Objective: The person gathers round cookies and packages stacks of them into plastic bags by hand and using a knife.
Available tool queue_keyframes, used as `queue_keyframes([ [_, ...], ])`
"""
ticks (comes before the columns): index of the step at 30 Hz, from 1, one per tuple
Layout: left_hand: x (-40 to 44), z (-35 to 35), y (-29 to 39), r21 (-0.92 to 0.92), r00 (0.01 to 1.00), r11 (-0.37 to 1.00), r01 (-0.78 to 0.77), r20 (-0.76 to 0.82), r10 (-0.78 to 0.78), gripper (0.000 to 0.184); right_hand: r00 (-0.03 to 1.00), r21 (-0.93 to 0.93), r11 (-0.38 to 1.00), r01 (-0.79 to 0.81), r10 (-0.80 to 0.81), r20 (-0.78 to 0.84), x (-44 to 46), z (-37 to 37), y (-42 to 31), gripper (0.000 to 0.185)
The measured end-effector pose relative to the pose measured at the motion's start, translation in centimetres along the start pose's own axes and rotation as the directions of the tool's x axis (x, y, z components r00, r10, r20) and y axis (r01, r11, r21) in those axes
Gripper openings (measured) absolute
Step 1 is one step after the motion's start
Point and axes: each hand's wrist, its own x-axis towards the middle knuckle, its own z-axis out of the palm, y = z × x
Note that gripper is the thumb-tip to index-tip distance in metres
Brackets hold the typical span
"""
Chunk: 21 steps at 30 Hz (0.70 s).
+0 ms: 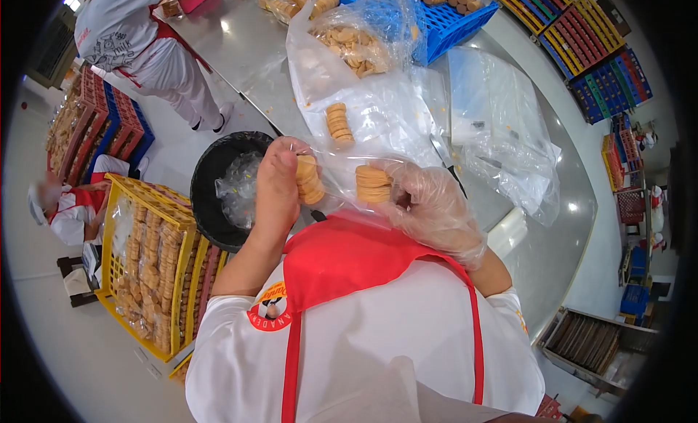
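Note:
My left hand [278, 182], bare, is closed on a clear plastic bag [333, 177] in front of my apron. A stack of round cookies [310, 179] shows through the plastic beside its fingers. In a clear glove, my right hand [436, 205] grips a second stack of cookies [373, 184] at the bag's other side. Whether this stack is inside the plastic I cannot tell. Just beyond my hands, another cookie stack [339, 123] lies on white plastic sheeting [392, 114]. Loose cookies [352, 49] fill an opened large bag farther back.
A black bin [200, 194] with crumpled plastic stands left of my arm. Flat clear bags [498, 118] and a knife [445, 152] lie on the metal table [574, 198]. A blue crate [458, 30] sits behind, a yellow crate [109, 278] at left. Two people [145, 52] are at left.

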Motion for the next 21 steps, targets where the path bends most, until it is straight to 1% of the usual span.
queue_keyframes([
  [1,-0.1,0.0,0.2,0.041,1.000,0.999,-0.028,0.014,0.027,0.071,0.999,-0.016,0.999,0.040,-0.041,-0.035,0.0,0.2,0.1,0.048],
  [4,-0.9,0.5,1.0,0.041,0.998,0.999,-0.024,0.054,0.021,0.074,0.976,0.138,0.975,-0.176,0.155,0.151,-0.2,0.1,-0.6,0.047],
  [6,-0.9,1.0,0.8,-0.010,0.997,0.997,-0.071,0.041,0.071,0.077,0.965,0.333,0.924,-0.187,0.110,0.238,-0.5,0.4,0.0,0.045],
  [7,-0.8,1.1,0.8,-0.036,0.995,0.995,-0.095,0.035,0.097,0.078,0.969,0.350,0.922,-0.167,0.088,0.229,-0.5,0.7,0.3,0.044],
  [8,-0.9,1.0,0.9,-0.023,0.996,0.996,-0.087,0.033,0.088,0.079,0.973,0.367,0.918,-0.146,0.067,0.221,-0.5,0.9,0.5,0.043],
  [10,-1.0,0.9,1.2,0.009,0.996,0.996,-0.086,0.033,0.086,0.082,0.994,0.240,0.970,-0.051,0.025,0.110,-0.3,1.6,0.8,0.042],
  [13,-1.0,0.8,1.2,0.081,0.990,0.987,-0.136,0.037,0.133,0.084,0.985,0.136,0.977,0.164,-0.170,0.034,-0.4,1.9,1.8,0.038],
  [14,-1.0,0.8,1.1,0.091,0.985,0.981,-0.171,0.028,0.169,0.085,0.992,0.360,0.931,0.067,-0.100,0.072,-0.5,1.8,1.4,0.037],
  [15,-1.0,0.8,1.0,0.100,0.979,0.973,-0.206,0.020,0.205,0.086,0.991,0.560,0.828,-0.038,-0.039,0.125,-0.7,1.7,0.8,0.035],
  [16,-1.0,0.8,0.9,0.110,0.971,0.964,-0.240,0.011,0.241,0.087,0.982,0.724,0.675,-0.145,0.007,0.190,-0.8,1.5,0.2,0.034],
  [18,-1.1,0.9,0.9,0.114,0.970,0.964,-0.242,0.022,0.241,0.087,0.963,0.660,0.710,-0.244,0.096,0.252,-0.7,0.5,-0.2,0.031],
  [20,-1.4,1.0,1.0,0.130,0.973,0.964,-0.231,0.025,0.230,0.088,0.950,0.703,0.641,-0.307,0.169,0.261,-0.7,0.6,0.0,0.030],
  [21,-1.6,1.2,1.2,0.145,0.975,0.964,-0.221,0.025,0.220,0.089,0.950,0.774,0.551,-0.311,0.197,0.242,-0.8,1.4,0.6,0.029],
])
